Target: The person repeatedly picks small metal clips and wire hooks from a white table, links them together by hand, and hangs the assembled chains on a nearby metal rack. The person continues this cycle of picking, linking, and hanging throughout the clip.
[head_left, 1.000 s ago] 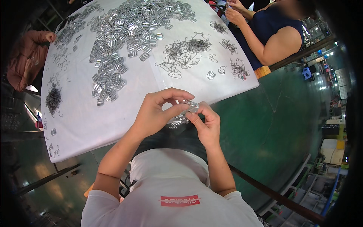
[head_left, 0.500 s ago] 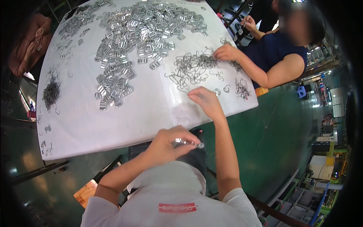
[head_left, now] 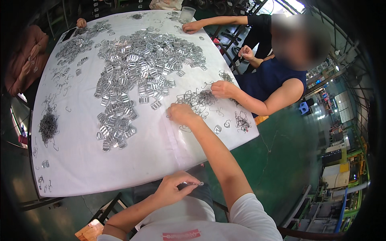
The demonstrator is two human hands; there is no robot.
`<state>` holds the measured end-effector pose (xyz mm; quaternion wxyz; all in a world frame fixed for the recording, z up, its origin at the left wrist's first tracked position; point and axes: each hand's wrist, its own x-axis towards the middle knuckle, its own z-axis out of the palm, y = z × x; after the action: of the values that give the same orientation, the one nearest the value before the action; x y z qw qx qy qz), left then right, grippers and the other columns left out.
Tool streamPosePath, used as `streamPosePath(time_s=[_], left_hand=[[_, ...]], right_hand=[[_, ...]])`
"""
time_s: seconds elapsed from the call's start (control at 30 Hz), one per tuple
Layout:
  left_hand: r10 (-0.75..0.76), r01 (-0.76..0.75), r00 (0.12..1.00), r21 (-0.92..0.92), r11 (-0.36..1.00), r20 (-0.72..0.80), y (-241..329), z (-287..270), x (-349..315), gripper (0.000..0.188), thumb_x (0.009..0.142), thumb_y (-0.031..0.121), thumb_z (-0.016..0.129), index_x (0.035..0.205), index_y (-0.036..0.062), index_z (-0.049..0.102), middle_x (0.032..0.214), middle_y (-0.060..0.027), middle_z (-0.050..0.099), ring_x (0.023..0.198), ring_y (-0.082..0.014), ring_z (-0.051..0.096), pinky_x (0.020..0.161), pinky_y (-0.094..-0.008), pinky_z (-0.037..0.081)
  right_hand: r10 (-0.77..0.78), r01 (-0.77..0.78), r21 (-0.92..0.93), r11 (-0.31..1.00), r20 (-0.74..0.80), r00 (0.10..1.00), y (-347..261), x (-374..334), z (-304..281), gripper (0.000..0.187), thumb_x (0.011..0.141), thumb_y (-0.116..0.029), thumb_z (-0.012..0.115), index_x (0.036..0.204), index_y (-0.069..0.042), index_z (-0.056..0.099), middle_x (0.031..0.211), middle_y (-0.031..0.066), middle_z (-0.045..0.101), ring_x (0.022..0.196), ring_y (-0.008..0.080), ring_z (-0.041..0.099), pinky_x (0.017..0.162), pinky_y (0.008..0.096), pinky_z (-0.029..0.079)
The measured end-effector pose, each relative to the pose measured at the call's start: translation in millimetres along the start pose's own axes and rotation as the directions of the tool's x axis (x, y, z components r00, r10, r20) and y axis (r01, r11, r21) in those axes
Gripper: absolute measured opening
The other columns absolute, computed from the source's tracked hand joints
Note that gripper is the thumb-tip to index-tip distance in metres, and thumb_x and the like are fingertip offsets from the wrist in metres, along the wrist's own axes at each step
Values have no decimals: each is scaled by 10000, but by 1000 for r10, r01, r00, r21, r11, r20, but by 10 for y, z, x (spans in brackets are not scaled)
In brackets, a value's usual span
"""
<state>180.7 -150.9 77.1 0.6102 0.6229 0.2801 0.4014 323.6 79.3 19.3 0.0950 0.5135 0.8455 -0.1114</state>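
Note:
In front of my body, my left hand (head_left: pixel 178 188) pinches a shiny metal buckle (head_left: pixel 189 183) between thumb and fingers, seen nearly edge-on. Stretched out over the table, my right hand (head_left: pixel 181 114) is at the near left edge of a pile of bent wire hooks (head_left: pixel 201 98). Its fingers are bent down and drawn together, and whatever lies between them is hidden. Left of that hand spreads a large heap of silver slotted buckles (head_left: pixel 138 66), with a narrower tail of buckles (head_left: pixel 116 124) toward me.
At the right, a co-worker's hand (head_left: pixel 222 89) touches the same hook pile. Another person's hand (head_left: pixel 193 27) is beside a clear plastic cup (head_left: pixel 187 14). A dark tangle of hooks (head_left: pixel 48 127) lies on the left of the white-covered table (head_left: pixel 92 172). A person in brown sits far left.
My right hand has moved left and farther out along the hook pile, its fingers now bent down. My left hand still holds the buckle. The view has shifted, showing more of the table's far side.

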Motion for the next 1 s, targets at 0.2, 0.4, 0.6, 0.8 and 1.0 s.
streamPosePath(time_s=[0.2, 0.4, 0.6, 0.8, 1.0], left_hand=[[9, -9, 999, -10, 1000, -44, -50, 56, -45, 181, 775, -41, 670, 940, 32, 676, 898, -56, 684, 826, -191, 642, 719, -288, 515], [-1, 3, 994, 20, 1000, -108, -103, 98, -88, 168, 786, -56, 660, 935, 21, 673, 913, -93, 675, 822, -179, 655, 745, -276, 521], [-34, 39, 987, 24, 999, -155, -180, 183, -93, 165, 798, -41, 661, 950, 22, 668, 913, -94, 676, 825, -162, 652, 753, -271, 506], [-54, 55, 986, -1, 998, -158, -195, 242, -109, 144, 819, -62, 634, 953, -13, 650, 922, -82, 653, 824, -123, 610, 759, -253, 480], [13, -13, 978, 1, 1000, -210, -182, 313, -82, 166, 796, -46, 665, 948, 19, 669, 919, -63, 651, 808, -115, 590, 717, -238, 460]], right_hand=[[52, 35, 398, 917, -204, 978, 136, -216, -21, 176, 716, -178, 729, 831, -52, 686, 961, 99, 629, 898, 264, 628, 759, 394, 499], [314, -87, 965, 249, 4, 949, 337, -691, 183, 141, 794, -103, 719, 860, 10, 665, 806, 58, 662, 616, 90, 594, 579, 228, 484], [445, -52, 997, 62, 19, 896, 81, -1410, 224, 143, 812, -50, 683, 919, 37, 645, 823, 88, 662, 694, 148, 655, 631, 238, 532], [529, 194, 978, -72, -128, 839, -402, -2387, 26, 87, 806, 28, 647, 890, 49, 637, 820, 118, 666, 682, 160, 652, 602, 245, 529], [479, 370, 924, -97, -283, 831, -665, -2875, 119, 135, 742, 101, 697, 842, 22, 654, 886, 88, 625, 770, 138, 637, 653, 217, 527]])
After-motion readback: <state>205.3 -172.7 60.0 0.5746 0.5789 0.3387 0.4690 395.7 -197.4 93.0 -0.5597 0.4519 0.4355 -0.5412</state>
